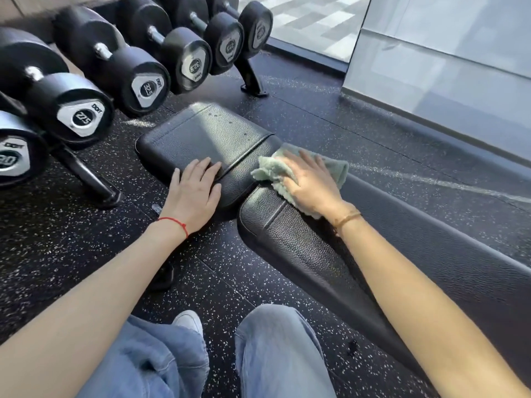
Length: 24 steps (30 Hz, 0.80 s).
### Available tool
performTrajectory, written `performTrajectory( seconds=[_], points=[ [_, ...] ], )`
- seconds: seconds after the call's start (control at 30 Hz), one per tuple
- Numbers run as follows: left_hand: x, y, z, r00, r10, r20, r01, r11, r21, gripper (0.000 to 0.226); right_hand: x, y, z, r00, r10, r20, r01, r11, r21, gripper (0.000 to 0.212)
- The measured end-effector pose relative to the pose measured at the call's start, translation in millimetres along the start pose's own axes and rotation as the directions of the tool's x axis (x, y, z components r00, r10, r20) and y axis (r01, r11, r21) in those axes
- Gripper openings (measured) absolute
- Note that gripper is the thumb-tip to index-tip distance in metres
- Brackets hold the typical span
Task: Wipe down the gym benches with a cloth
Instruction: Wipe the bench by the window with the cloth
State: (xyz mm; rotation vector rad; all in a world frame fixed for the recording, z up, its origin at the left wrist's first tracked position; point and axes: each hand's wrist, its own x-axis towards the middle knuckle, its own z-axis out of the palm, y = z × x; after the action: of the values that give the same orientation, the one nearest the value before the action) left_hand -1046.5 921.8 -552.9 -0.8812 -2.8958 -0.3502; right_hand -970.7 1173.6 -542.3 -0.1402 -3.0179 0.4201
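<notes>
A black padded gym bench runs from the middle of the view to the lower right, in two parts: a short seat pad (207, 133) and a long back pad (416, 248). My left hand (195, 191) rests flat on the near edge of the seat pad, fingers straight. My right hand (310, 182) presses a light green cloth (273, 170) flat against the gap end of the back pad, beside the seat pad. Part of the cloth is hidden under my palm.
A rack of black dumbbells (86, 90) stands at the left, its feet (109, 196) on the speckled black rubber floor (71, 239). A grey wall panel (445, 67) rises at the right. My legs in blue jeans (275, 354) are close to the bench.
</notes>
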Motion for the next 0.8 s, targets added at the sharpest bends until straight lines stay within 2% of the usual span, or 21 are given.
performTrajectory(
  seconds=[0.1, 0.17, 0.27, 0.37, 0.5, 0.53, 0.57, 0.63, 0.7, 0.8],
  points=[
    [2.3, -7.3, -0.4, 0.999, -0.034, -0.001, 0.034, 0.999, -0.014, 0.051, 19.9, -11.9, 3.7, 0.998, 0.063, -0.013, -0.062, 0.996, 0.069, 0.045],
    [3.6, -13.5, -0.7, 0.998, -0.062, -0.005, 0.062, 0.998, -0.007, 0.051, 3.6, -20.1, 5.6, 0.999, -0.013, -0.035, 0.018, 0.991, 0.132, 0.048],
    [5.6, -20.6, -2.0, 0.998, -0.066, -0.009, 0.066, 0.998, -0.013, 0.051, -37.6, -23.5, 6.7, 0.990, -0.141, -0.023, 0.142, 0.978, 0.152, 0.068],
    [7.2, -24.1, -3.0, 0.998, -0.062, -0.008, 0.062, 0.998, -0.027, 0.051, -54.8, -21.6, 5.9, 0.984, -0.171, -0.058, 0.180, 0.948, 0.262, 0.077],
    [13.2, -28.9, -6.0, 0.995, -0.101, -0.015, 0.100, 0.994, -0.047, 0.052, -7.7, -35.8, -2.2, 0.985, 0.091, -0.143, -0.009, 0.870, 0.493, 0.065],
    [15.1, -30.1, -6.5, 0.994, -0.112, -0.015, 0.111, 0.993, -0.051, 0.052, 9.9, -45.0, -1.3, 0.986, 0.108, -0.129, -0.031, 0.870, 0.492, 0.063],
    [17.0, -31.4, -6.8, 0.993, -0.121, -0.014, 0.120, 0.991, -0.056, 0.052, 25.4, -56.1, 2.1, 0.992, 0.064, -0.105, -0.012, 0.898, 0.439, 0.061],
    [21.2, -35.9, -7.3, 0.991, -0.132, -0.013, 0.131, 0.989, -0.069, 0.052, 43.1, -80.0, 19.4, 0.992, -0.120, -0.025, 0.122, 0.968, 0.217, 0.058],
    [25.9, -43.9, -8.6, 0.990, -0.141, -0.023, 0.139, 0.987, -0.078, 0.052, 45.5, -91.3, 36.3, 0.963, -0.267, 0.030, 0.263, 0.959, 0.102, 0.058],
    [28.1, -58.6, -10.3, 0.983, -0.178, -0.034, 0.174, 0.980, -0.092, 0.051, 64.1, -72.8, 37.5, 0.959, -0.280, 0.049, 0.277, 0.959, 0.064, 0.055]
  ],
)
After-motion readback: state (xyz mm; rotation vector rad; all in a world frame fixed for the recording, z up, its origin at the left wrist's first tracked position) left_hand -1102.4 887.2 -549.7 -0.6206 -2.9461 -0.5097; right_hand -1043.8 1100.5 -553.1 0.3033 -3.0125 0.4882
